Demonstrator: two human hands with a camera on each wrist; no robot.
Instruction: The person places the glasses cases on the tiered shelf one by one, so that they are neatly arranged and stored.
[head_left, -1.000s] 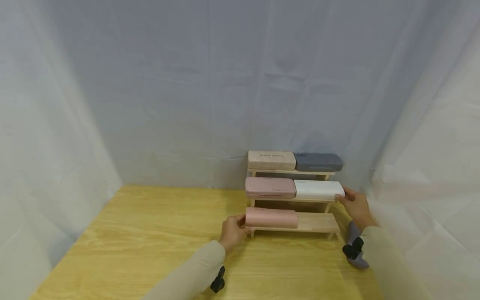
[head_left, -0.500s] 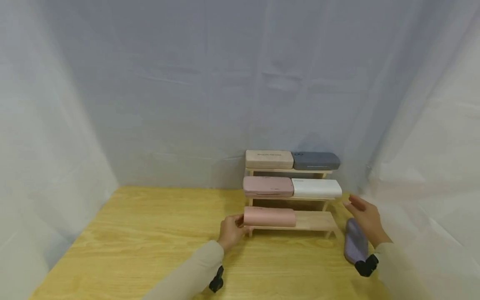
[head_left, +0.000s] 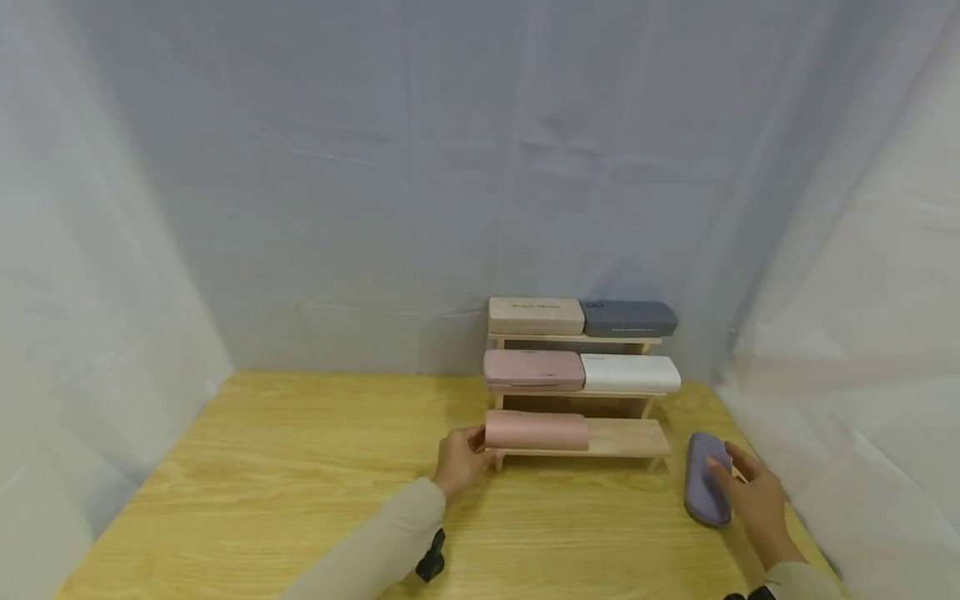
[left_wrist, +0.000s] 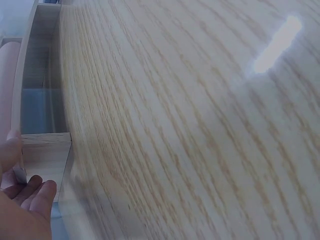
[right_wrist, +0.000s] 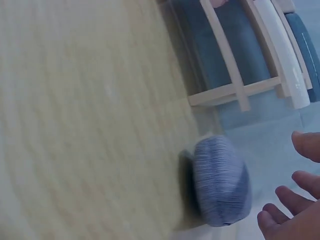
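In the head view, my left hand [head_left: 459,462] is at the left end of a stepped wooden stand [head_left: 630,437], holding the end of its lowest shelf beside a pink glasses case [head_left: 536,430]. The left wrist view shows the thumb along the shelf edge and the fingers curled near the stand's leg. To the right of the stand, a purple glasses case [head_left: 705,483] lies on the table. Over its right side hovers my right hand [head_left: 757,500], thumb and fingers spread. In the right wrist view, a gap shows between those fingers and the ribbed purple case [right_wrist: 220,180].
On the middle shelf sit a mauve case [head_left: 534,370] and a white case [head_left: 630,372]. Above them are a beige case [head_left: 536,316] and a grey-blue case [head_left: 628,317]. Pale sheeting [head_left: 360,208] closes off the back and sides of the wooden table [head_left: 300,467].
My right hand has left the white case's right end and moved down toward me, to the purple case. My left hand has stayed at the stand's left end.
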